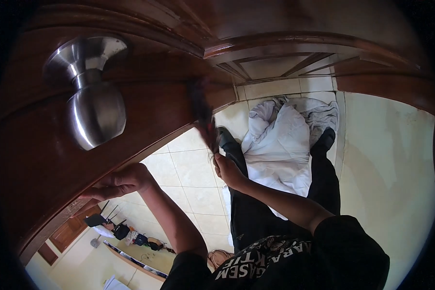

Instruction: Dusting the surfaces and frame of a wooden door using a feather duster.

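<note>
My left hand rests against the edge of a brown wooden door, partly hidden by it. To its right, my right hand is closed around the lower end of a dark feather duster, whose blurred feathers lie over the door's surface. A brushed metal door knob sticks out from the door at the upper left. White bunched cloth lies on the floor between my feet, with a greyish cloth beside it.
Pale floor tiles spread below. A light wall stands at the right. At the lower left are a shelf edge, bags, a dark chair and another wooden door.
</note>
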